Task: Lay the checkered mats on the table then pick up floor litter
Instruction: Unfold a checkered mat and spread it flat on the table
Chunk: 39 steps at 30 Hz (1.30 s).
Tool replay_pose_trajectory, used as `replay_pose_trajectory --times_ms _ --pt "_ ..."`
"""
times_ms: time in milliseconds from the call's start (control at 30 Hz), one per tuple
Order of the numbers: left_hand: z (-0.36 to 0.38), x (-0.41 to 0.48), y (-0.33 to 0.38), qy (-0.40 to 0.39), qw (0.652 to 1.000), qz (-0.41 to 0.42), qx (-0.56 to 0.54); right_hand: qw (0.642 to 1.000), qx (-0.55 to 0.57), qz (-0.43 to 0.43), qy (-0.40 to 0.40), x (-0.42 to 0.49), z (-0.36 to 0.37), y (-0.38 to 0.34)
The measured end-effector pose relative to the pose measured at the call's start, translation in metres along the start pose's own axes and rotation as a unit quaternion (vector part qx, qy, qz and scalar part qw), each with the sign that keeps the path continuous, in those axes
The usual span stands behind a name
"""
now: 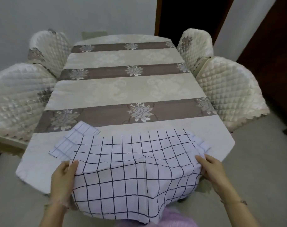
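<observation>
2 hands [62, 179] [213, 173] on prob. 2 mats [131, 171] [65, 145]

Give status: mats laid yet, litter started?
Done: nothing plainly finished. In hand: left hand and right hand grip the side edges of the checkered mat, its far part on the table, its near part wrinkled and hanging over the edge. A paler checked piece shows at its far left; second mat or folded underside, I cannot tell. Left: spread it flat, then floor litter, not begun.
</observation>
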<state>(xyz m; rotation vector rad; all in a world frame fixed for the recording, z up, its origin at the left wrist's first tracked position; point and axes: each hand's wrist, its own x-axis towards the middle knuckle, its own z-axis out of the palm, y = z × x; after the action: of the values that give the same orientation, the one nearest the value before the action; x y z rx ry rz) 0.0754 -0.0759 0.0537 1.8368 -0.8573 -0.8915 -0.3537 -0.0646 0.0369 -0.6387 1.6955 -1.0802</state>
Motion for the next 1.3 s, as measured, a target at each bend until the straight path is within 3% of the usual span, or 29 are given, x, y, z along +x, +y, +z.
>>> replay_pose_trajectory --times_ms 100,300,500,667,967,1300 --pt "0.02 -0.002 0.032 -0.031 0.996 0.081 0.021 0.997 0.054 -0.025 0.04 -0.016 -0.02 -0.005" --pt "0.079 -0.012 0.077 -0.166 0.974 0.151 -0.008 0.974 0.144 -0.059 0.166 -0.054 -0.099 -0.014" --pt "0.181 -0.065 0.098 -0.324 0.933 0.156 -0.016 0.934 0.213 -0.026 0.285 -0.096 -0.197 0.032" --pt "0.28 -0.136 0.095 -0.41 0.898 0.158 0.018 0.905 0.24 0.019 0.35 -0.122 -0.292 0.086" --pt "0.444 -0.275 0.074 -0.466 0.879 0.088 0.048 0.883 0.196 0.072 0.419 -0.132 -0.459 0.126" --pt "0.615 -0.309 0.147 -0.456 0.879 0.137 0.035 0.878 0.18 0.047 0.442 -0.032 -0.59 0.063"
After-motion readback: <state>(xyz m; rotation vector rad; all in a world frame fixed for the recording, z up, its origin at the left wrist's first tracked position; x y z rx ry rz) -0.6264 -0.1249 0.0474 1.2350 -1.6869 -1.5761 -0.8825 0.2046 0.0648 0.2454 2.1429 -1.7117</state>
